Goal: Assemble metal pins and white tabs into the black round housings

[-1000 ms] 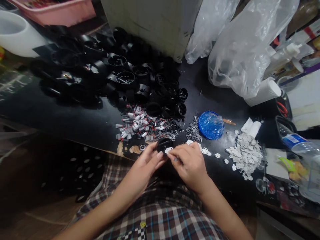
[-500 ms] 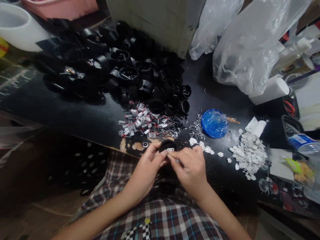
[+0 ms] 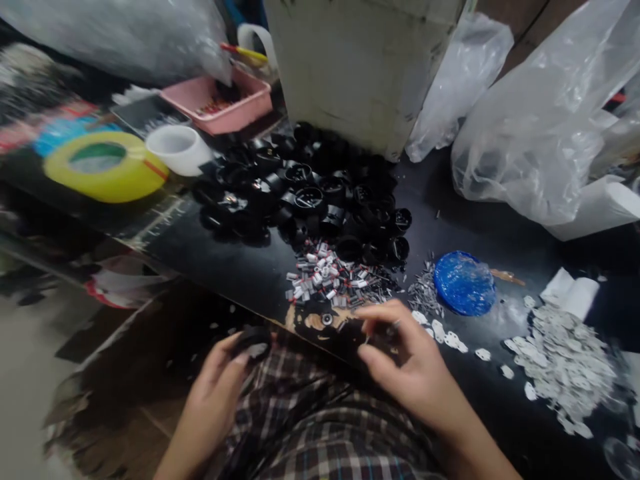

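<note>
Hands, formerly together at the black round part [image 3: 249, 337], are now apart: the left hand [image 3: 213, 383] has carried it leftward, while the right hand [image 3: 413, 363] has let go, its thumb and forefinger parted. The yellow roll [image 3: 143, 179] now shows much more fully.

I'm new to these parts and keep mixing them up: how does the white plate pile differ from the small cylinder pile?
The white plates are flat; the small cylinders are tubular. The plates look plain off-white, the cylinders grey and white with red bits. Both are loose heaps on the black table.
</note>
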